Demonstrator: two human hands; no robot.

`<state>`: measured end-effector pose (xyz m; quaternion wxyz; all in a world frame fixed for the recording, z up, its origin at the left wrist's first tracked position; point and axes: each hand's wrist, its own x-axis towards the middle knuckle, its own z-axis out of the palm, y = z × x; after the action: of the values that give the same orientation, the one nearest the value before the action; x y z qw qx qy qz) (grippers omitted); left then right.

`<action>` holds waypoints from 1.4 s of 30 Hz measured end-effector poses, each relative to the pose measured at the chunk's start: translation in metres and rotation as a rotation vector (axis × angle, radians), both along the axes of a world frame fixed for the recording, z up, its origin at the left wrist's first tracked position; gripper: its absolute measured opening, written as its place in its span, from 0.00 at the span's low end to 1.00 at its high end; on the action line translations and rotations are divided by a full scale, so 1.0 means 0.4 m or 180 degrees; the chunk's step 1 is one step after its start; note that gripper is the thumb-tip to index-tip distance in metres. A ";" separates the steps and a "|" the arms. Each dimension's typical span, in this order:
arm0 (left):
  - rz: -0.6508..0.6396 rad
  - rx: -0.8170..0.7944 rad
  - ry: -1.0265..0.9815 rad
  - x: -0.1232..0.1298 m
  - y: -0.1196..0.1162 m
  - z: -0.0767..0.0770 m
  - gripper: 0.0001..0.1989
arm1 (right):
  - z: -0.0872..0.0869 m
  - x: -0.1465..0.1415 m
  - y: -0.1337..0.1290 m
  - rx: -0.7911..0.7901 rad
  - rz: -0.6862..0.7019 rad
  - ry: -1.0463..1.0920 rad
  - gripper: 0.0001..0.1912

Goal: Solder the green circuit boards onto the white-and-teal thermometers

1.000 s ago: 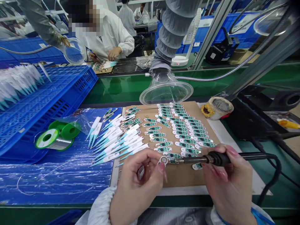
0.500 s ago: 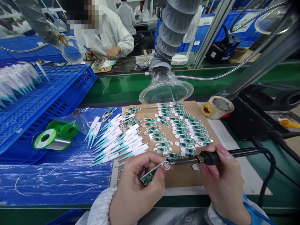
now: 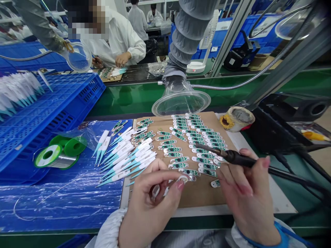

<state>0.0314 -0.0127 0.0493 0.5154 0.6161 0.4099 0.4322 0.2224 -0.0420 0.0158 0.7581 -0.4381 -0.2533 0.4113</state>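
My left hand [image 3: 152, 203] pinches a small thermometer circuit board [image 3: 183, 179] between thumb and forefinger; its round white end shows, while the fingers cover much of the rest. In my right hand [image 3: 248, 196] is a soldering iron [image 3: 236, 157], its tip pointing left above the rows of boards and apart from the held one. Loose circuit boards [image 3: 178, 159] lie in columns on a brown cardboard sheet [image 3: 204, 201]. White digital thermometers with light blue tips [image 3: 141, 156] lie in a heap left of my hands.
A solder spool [image 3: 49, 155] rests on the blue left surface near a blue crate [image 3: 85, 91] holding more thermometers. A clear fume hood [image 3: 181, 103] hangs over the board rows. A tip-cleaning pot [image 3: 238, 119] stands at right. Across the bench a co-worker [image 3: 116, 38] works.
The soldering iron has lifted away from the held board, its tip now higher. My left hand has turned the board, so its green face is no longer plainly seen.
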 end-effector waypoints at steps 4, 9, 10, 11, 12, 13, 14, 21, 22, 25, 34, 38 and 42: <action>-0.0059 -0.0308 -0.0238 0.005 -0.003 0.000 0.07 | -0.021 -0.017 -0.032 -0.0064 0.0305 -0.1054 0.12; -0.0282 -0.0856 -0.0700 0.011 -0.012 -0.006 0.08 | -0.023 -0.043 -0.050 -0.0136 0.0226 -0.1852 0.12; -0.0314 -0.0881 -0.0684 0.011 -0.012 -0.007 0.08 | -0.018 -0.046 -0.048 -0.0136 0.0157 -0.1904 0.12; -0.0303 -0.0803 -0.0606 0.011 -0.013 -0.009 0.09 | -0.014 -0.047 -0.045 -0.0123 0.0123 -0.1892 0.13; -0.0268 -0.0626 -0.0442 0.011 -0.013 -0.011 0.09 | -0.010 -0.047 -0.042 -0.0094 0.0105 -0.1830 0.14; -0.0220 -0.0365 -0.0217 0.009 -0.013 -0.013 0.08 | -0.007 -0.046 -0.038 -0.0051 0.0079 -0.1763 0.16; -0.0168 -0.0049 0.0035 0.007 -0.013 -0.015 0.08 | -0.005 -0.045 -0.034 -0.0008 0.0032 -0.1709 0.18; -0.0237 0.1511 0.1036 -0.017 -0.019 -0.024 0.15 | -0.013 -0.033 -0.026 0.0054 -0.0094 -0.1728 0.22; -0.0293 0.1558 0.1067 -0.019 -0.019 -0.024 0.15 | -0.014 -0.032 -0.026 0.0045 -0.0092 -0.1746 0.22; -0.0469 0.1367 0.1057 -0.020 -0.013 -0.031 0.13 | -0.016 -0.033 -0.026 -0.0003 -0.0075 -0.1827 0.22; -0.0064 -0.0677 -0.0258 -0.008 0.030 -0.084 0.11 | -0.013 -0.009 -0.013 0.0422 -0.0678 -0.0900 0.16; -0.0018 -0.0946 -0.0644 0.005 0.015 -0.084 0.10 | -0.022 -0.006 -0.011 -0.0090 -0.0506 -0.0507 0.15; -0.0012 -0.0904 -0.0740 0.010 0.003 -0.074 0.09 | -0.028 -0.018 -0.008 -0.0245 -0.0476 -0.0463 0.12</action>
<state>0.0353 -0.0116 0.0197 0.6419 0.4838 0.4033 0.4373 0.2153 -0.0451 0.0046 0.7489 -0.5133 -0.2583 0.3300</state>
